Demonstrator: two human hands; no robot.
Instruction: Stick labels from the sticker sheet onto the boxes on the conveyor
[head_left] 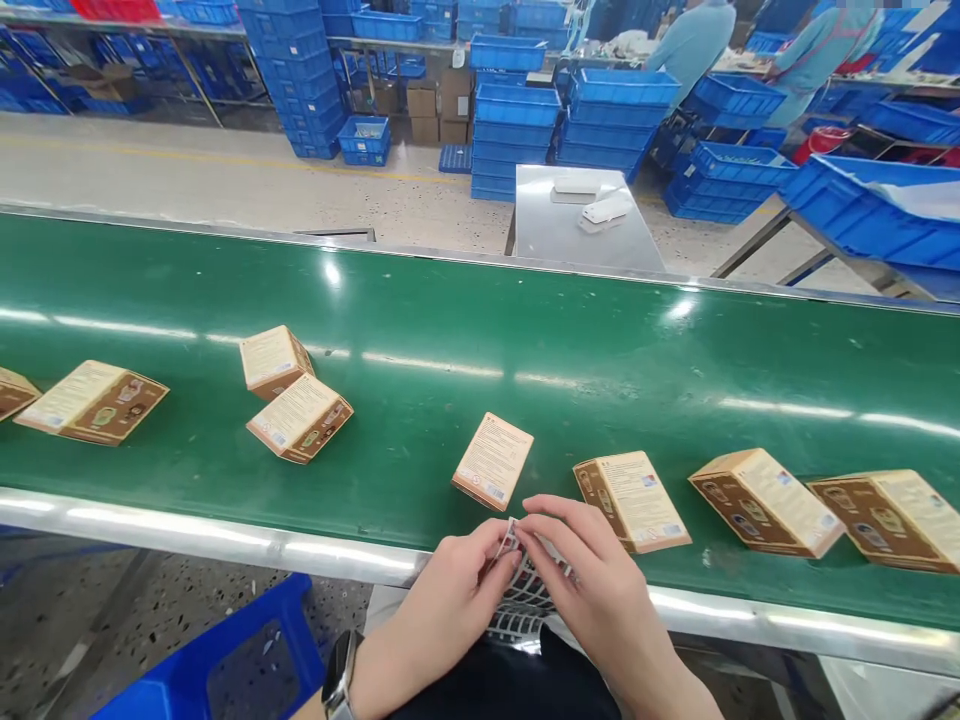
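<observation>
My left hand [457, 590] pinches a small whitish slip [510, 533] between thumb and index finger, over the belt's near edge. From the other side my right hand [592, 570] closes its thumb and fingertips on the same slip. Its exact kind is too small to make out. Just beyond the hands a cream and brown box [495, 462] lies on the green conveyor belt [405, 420]. Close to the right hand's fingers rests another such box [634, 500]. White-and-dark grid material [517, 610] shows beneath the hands, partly hidden by them.
More boxes lie along the belt, two touching [300, 415] at left and others [765, 500] at right. A metal rail [225, 535] edges the belt. A blue stool [247, 640] stands below left. Beyond are a steel table [570, 220], stacked blue crates [514, 140] and two people.
</observation>
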